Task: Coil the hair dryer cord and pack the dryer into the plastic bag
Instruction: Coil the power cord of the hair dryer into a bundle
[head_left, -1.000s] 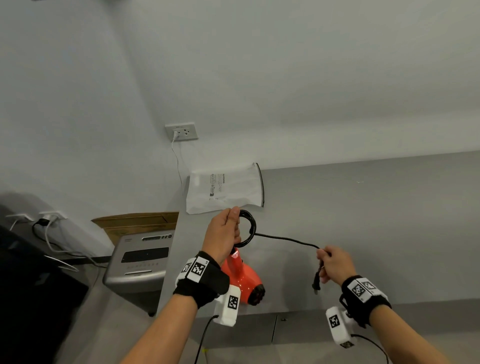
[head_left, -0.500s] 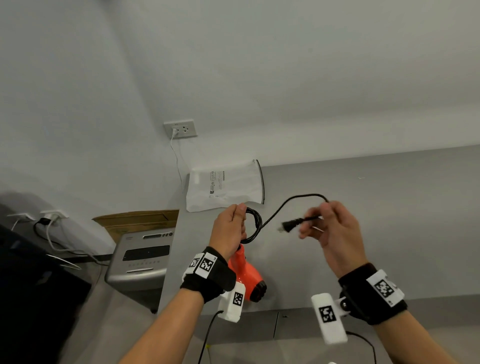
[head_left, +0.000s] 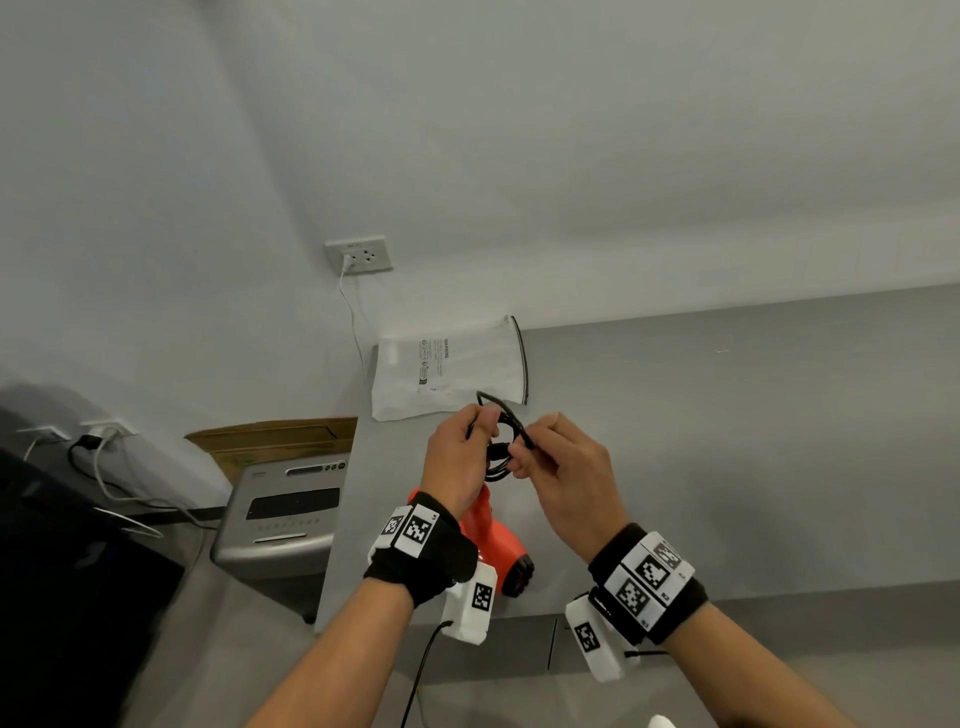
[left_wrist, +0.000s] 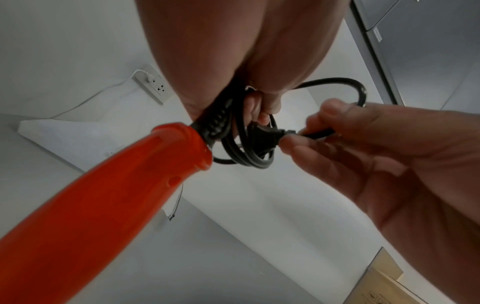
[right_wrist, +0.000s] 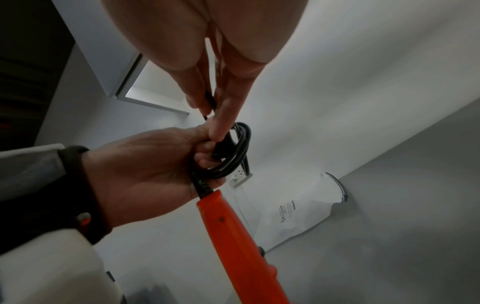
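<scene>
now the left hand (head_left: 457, 462) grips the coiled cord (left_wrist: 246, 152) above the table's (head_left: 727, 441) near left, orange dryer (head_left: 493, 540) hanging below; the right hand (head_left: 566, 467) pinches the plug (left_wrist: 270, 133). best to tuck it through snugly; plastic bag (head_left: 441, 374) lies just beyond.

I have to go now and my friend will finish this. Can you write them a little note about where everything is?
Left hand grips the coiled black cord at the end of the orange dryer handle. Right hand pinches the cord just behind the plug, right at the coil.
Plastic bag lies on the grey table, beyond the hands.
Done: cord nearly all coiled.
Left: tuck in the plug end, put the dryer in the bag.
</scene>
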